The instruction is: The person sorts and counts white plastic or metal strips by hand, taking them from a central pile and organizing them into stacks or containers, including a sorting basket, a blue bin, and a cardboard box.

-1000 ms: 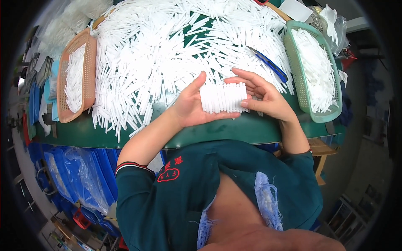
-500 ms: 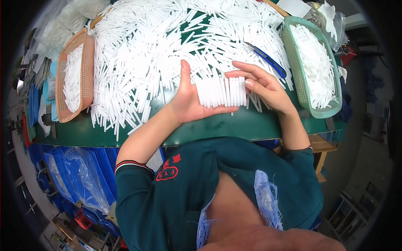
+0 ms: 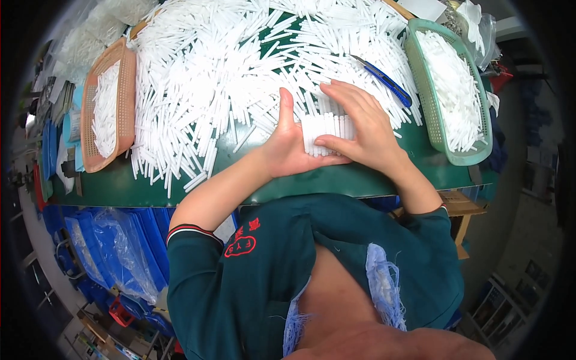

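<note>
A row of slim white plastic sticks (image 3: 318, 128), lined up side by side, lies across the palm and fingers of my left hand (image 3: 281, 149). That hand's thumb points up along the end of the row, and its fingers run beneath. My right hand (image 3: 372, 131) closes over the row from the right, its thumb on the front of the sticks and its fingers around the far side. The right hand hides part of the row. Beyond both hands a large heap of loose white sticks (image 3: 198, 78) covers the green table (image 3: 300, 189).
A blue utility knife (image 3: 387, 84) lies on the heap, right of my hands. A tan perforated basket (image 3: 126, 102) of sticks stands left, a green basket (image 3: 429, 99) of sticks right. The table's near edge runs in front of my body. Blue bins (image 3: 114, 240) sit below left.
My right hand has moved left and closed over the row, covering its right part. My left hand has shifted slightly right with the sticks.
</note>
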Tool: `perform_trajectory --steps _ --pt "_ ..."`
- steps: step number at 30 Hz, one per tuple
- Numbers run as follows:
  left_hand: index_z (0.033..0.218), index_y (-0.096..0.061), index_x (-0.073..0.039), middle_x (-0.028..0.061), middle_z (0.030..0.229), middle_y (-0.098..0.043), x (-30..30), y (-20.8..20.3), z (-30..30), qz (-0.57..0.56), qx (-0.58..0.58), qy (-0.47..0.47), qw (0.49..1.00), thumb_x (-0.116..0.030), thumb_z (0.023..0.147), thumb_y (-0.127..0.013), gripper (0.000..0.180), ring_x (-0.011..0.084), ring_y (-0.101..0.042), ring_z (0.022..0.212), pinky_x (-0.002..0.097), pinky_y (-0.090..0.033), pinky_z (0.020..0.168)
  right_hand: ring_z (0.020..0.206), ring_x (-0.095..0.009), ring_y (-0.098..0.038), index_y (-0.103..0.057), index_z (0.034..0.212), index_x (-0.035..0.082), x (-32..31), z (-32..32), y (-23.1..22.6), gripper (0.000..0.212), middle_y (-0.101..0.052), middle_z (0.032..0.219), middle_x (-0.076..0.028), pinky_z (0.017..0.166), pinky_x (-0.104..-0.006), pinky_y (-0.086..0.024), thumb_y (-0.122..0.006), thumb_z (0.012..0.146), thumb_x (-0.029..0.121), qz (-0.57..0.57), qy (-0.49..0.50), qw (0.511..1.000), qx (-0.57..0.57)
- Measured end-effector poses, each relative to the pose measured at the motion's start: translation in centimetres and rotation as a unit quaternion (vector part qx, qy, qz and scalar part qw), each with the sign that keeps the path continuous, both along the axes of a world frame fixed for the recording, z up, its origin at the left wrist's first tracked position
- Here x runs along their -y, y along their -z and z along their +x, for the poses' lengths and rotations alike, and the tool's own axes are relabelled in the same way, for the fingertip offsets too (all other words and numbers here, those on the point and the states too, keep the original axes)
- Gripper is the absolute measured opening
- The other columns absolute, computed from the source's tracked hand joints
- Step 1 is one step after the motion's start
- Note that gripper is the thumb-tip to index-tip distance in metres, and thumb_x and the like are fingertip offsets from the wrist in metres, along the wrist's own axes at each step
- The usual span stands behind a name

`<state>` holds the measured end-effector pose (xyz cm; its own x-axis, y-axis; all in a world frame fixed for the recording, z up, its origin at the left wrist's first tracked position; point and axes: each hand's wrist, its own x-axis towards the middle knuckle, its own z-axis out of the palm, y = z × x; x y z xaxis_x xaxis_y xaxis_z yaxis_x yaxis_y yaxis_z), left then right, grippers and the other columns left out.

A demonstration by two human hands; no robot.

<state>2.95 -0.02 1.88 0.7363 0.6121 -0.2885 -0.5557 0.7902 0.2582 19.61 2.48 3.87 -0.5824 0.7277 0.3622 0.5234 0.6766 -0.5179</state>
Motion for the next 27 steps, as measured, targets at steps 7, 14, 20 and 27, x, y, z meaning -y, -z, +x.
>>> perform_trajectory --steps 7,14,20,27 --pt "0.14 -0.017 -0.016 0.0085 0.139 -0.03 0.1 0.5 -0.1 -0.011 0.01 -0.003 1.0 -0.085 0.064 -0.01 0.103 0.0269 -0.031 0.127 0.0508 -0.025 0.103 0.107 -0.029 -0.051 -0.05 0.12 0.008 0.1 0.3 0.3 0.058 -0.054 0.114 -0.014 0.089 -0.0344 -0.041 -0.07 0.069 0.028 -0.102 -0.013 0.994 -0.036" --pt "0.139 -0.019 -0.013 0.0104 0.138 -0.03 0.0 0.7 -0.1 -0.008 0.044 0.016 0.999 -0.086 0.062 -0.01 0.106 0.0276 -0.032 0.126 0.051 -0.025 0.103 0.108 -0.028 -0.052 -0.049 0.122 0.006 -0.4 1.0 0.2 0.048 -0.055 0.116 -0.014 0.094 -0.0352 -0.039 -0.062 0.077 0.017 -0.222 -0.076 0.955 -0.18" --pt "0.138 -0.021 -0.012 0.012 0.137 -0.032 0.2 1.0 0.3 -0.003 0.006 0.038 0.999 -0.086 0.062 -0.009 0.107 0.028 -0.034 0.124 0.0508 -0.027 0.103 0.111 -0.031 -0.05 -0.046 0.123 0.002 -0.7 0.9 -0.3 0.048 -0.054 0.119 -0.013 0.1 -0.0432 -0.032 -0.057 0.079 0.018 -0.111 -0.177 0.977 -0.03" --pt "0.138 -0.021 -0.016 0.0112 0.139 -0.028 0.3 1.3 0.5 -0.001 0.01 0.044 0.999 -0.084 0.064 -0.009 0.101 0.0293 -0.029 0.128 0.0542 -0.023 0.103 0.107 -0.03 -0.052 -0.05 0.118 0.004 -0.4 0.6 -0.4 0.047 -0.057 0.114 -0.011 0.098 -0.0444 -0.035 -0.062 0.075 0.016 -0.079 -0.149 0.985 -0.028"
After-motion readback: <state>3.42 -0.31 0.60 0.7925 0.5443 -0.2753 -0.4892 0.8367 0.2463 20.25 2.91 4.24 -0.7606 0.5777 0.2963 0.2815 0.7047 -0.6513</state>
